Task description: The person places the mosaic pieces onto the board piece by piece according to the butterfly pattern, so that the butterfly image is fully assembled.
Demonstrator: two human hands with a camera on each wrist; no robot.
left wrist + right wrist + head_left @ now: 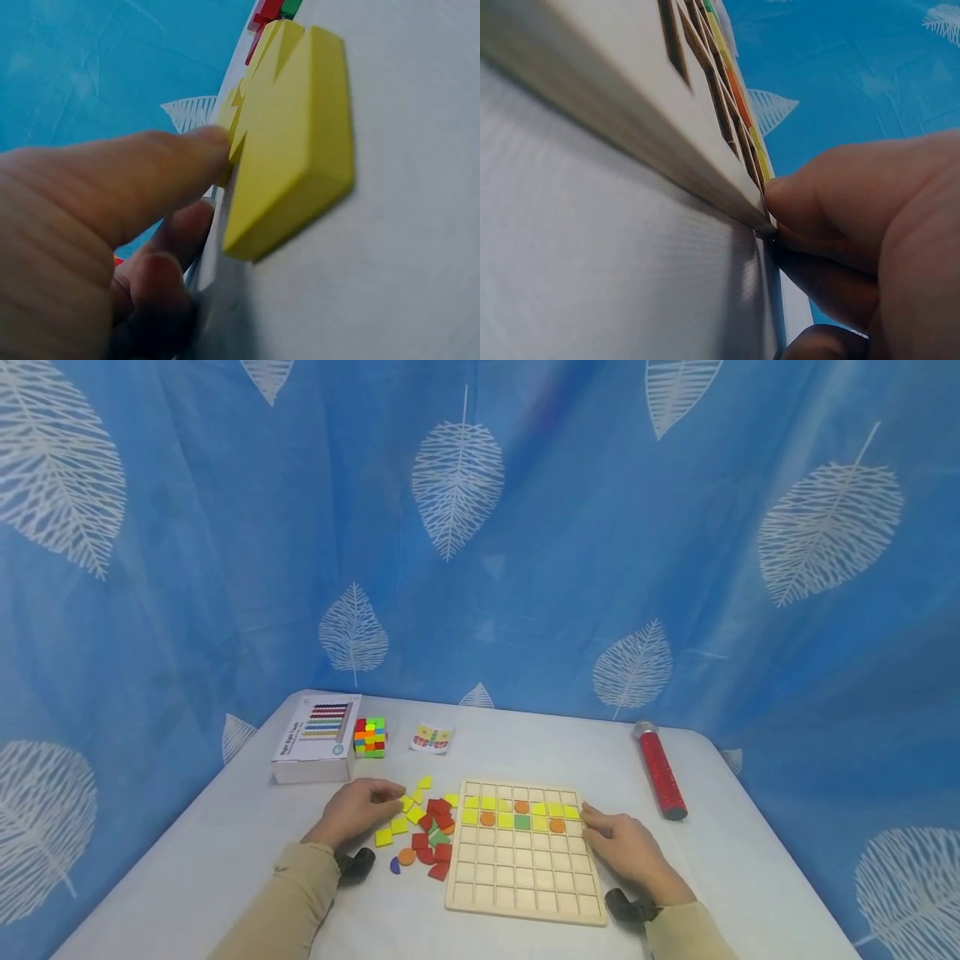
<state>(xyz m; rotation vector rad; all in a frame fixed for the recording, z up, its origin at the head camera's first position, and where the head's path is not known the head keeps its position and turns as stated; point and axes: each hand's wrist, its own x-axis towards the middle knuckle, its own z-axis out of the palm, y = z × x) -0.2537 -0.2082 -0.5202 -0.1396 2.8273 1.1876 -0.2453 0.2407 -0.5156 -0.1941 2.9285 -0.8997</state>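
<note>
A square wooden grid board (525,877) lies on the table, with yellow, orange and green tiles in its upper rows. At the board's right edge, my right hand (626,847) pinches the rim, the thumb (795,199) on top and the other fingers at the side. My left hand (360,810) is by the loose yellow tiles (399,824) left of the board. Its thumb (187,154) is at a yellow tile (277,150) in the left wrist view; its other fingers are partly hidden, and no tile shows gripped between them.
Red tiles (442,853), green ones, an orange disc (407,857) and a blue piece (395,865) lie left of the board. Farther back are a white box (315,760), a puzzle cube (371,737) and a pattern card (432,737). A red glittery tube (662,772) lies at right.
</note>
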